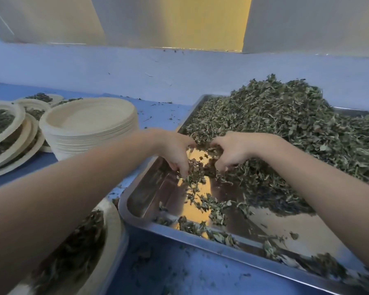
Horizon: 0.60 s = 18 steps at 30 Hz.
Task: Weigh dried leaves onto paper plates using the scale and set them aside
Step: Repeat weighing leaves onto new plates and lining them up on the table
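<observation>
A big heap of dried green leaves [285,124] fills the far and right part of a shiny steel tray [149,188]. Both hands reach into the near left edge of the heap. My left hand [175,150] has its fingers curled down around a clump of leaves. My right hand [232,152] faces it, fingers curled into the same clump. A paper plate [113,231] holding leaves sits at the lower left, half hidden under my left forearm. The scale is not visible.
A tall stack of empty paper plates [90,126] stands left of the tray. Several leaf-filled plates [6,133] overlap at the far left. Leaf crumbs litter the blue table [179,273]. A pale wall [158,69] runs behind.
</observation>
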Motion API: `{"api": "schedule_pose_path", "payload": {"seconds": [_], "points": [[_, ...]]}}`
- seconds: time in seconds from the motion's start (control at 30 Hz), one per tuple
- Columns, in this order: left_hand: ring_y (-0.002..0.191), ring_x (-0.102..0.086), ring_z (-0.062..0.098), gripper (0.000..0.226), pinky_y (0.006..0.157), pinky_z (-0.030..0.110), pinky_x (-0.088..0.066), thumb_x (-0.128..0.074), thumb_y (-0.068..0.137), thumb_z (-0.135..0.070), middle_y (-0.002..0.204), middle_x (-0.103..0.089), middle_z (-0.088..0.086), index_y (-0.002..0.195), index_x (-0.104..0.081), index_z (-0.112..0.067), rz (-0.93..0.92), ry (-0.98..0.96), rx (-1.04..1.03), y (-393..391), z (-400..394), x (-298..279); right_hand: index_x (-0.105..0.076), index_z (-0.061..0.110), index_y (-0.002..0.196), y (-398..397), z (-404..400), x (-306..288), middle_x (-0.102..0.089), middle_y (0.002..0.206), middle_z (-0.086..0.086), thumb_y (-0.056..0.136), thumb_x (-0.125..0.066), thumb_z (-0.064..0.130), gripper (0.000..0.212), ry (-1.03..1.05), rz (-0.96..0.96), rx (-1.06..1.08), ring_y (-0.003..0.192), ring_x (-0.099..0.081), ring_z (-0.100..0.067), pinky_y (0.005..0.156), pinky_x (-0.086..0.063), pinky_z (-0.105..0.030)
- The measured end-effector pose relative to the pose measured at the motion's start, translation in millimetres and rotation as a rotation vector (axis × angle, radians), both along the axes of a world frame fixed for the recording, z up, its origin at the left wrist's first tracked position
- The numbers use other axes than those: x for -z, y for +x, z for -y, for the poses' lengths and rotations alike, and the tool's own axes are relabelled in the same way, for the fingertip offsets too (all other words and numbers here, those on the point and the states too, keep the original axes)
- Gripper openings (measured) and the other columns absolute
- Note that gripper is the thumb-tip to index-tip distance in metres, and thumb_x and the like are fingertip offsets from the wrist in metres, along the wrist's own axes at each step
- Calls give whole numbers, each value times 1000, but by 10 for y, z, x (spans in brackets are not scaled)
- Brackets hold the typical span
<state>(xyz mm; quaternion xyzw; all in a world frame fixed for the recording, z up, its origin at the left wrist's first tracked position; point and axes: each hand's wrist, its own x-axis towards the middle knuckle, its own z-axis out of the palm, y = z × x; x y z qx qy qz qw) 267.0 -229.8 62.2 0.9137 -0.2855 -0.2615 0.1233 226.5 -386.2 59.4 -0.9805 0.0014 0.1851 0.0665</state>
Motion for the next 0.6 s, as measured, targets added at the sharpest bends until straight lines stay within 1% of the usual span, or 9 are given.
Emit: {"api": "schedule_pose_path", "payload": {"seconds": [0.07, 0.1, 0.17, 0.23, 0.3, 0.37, 0.43, 0.5, 0.6], "points": [[60, -60, 3, 94, 50, 14, -47, -73, 79, -11, 101, -61, 8, 149, -10, -7, 3, 100, 35, -68, 70, 42, -45, 11, 134, -37, -63, 38, -53, 93, -1, 77, -70, 32, 65, -108, -77, 9, 72, -57, -13, 50, -45, -22], [55, -60, 3, 88, 47, 14, -47, -71, 79, -6, 83, -62, 6, 147, -16, -2, -18, 105, 34, -92, 119, 55, -52, 10, 125, -41, -109, 81, -54, 98, -5, 74, -71, 34, 59, -103, -85, -13, 75, -57, -15, 53, -47, -24], [52, -61, 5, 58, 44, 12, -46, -66, 79, 5, 71, -61, 8, 131, -41, 7, -85, 54, 20, -115, 214, 76, -61, 8, 104, -38, -192, 146, -59, 96, -10, 69, -71, 31, 43, -1, -28, -49, 74, -56, -20, 62, -50, -31], [57, -65, 9, 37, 50, 16, -52, -64, 79, 8, 82, -62, 15, 114, -52, 7, -93, 5, 6, -134, 239, 81, -63, 6, 101, -83, -190, 129, -61, 97, -11, 69, -69, 30, 40, 80, -17, -45, 74, -58, -19, 65, -50, -31], [74, -69, 17, 65, 69, 29, -59, -69, 79, 1, 110, -58, 20, 134, -36, 0, -63, -20, 6, -124, 198, 58, -44, 17, 135, -174, -72, 36, -49, 123, -13, 73, -66, 37, 69, 0, -49, -26, 87, -59, -18, 70, -53, -29], [83, -66, 21, 91, 70, 29, -59, -75, 76, -7, 129, -49, 19, 148, -19, -10, -35, -8, 28, -91, 98, 6, -21, 31, 148, -284, 75, -29, -36, 136, -10, 75, -66, 41, 87, -106, -153, 37, 98, -55, -23, 69, -55, -29], [74, -63, 16, 103, 53, 18, -55, -78, 73, -9, 138, -42, 18, 150, -12, -13, -78, 61, 34, -105, 36, -32, -26, 22, 145, -381, 93, -41, -46, 122, -7, 77, -70, 32, 82, -43, -275, 146, 90, -61, -21, 59, -57, -26], [67, -62, 13, 100, 48, 16, -51, -79, 72, -11, 133, -50, 19, 149, -14, -8, -61, 152, 50, -165, 57, -8, -36, 9, 136, -406, 10, 23, -53, 103, -6, 77, -71, 18, 69, 45, -222, 167, 76, -66, -18, 52, -54, -20], [60, -65, 10, 50, 60, 22, -54, -73, 74, -5, 85, -68, 12, 118, -49, 3, -49, 115, 84, -204, 204, 89, -43, 3, 128, -348, -156, 115, -64, 92, -5, 74, -72, 11, 62, 150, -37, 97, 67, -65, -14, 50, -51, -20]]}}
